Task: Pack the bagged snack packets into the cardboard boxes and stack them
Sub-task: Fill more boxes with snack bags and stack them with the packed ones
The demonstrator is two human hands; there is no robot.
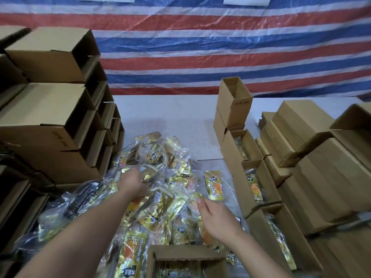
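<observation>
A heap of clear bags holding gold and orange snack packets (160,177) covers the middle of the table. My left hand (133,182) reaches into the heap and grips a bagged packet (148,173) near its top. My right hand (214,215) hovers over the heap's right side, fingers relaxed, fingertips touching a bag. An open cardboard box (180,257) with packets inside sits at the near edge, below my hands. One bagged packet (214,186) lies alone to the right of the heap.
Empty open boxes (50,117) are stacked high on the left. On the right stands a row of open boxes with packets inside (255,183), then stacks of closed boxes (311,157). A striped red, white and blue tarp (200,47) hangs behind the table.
</observation>
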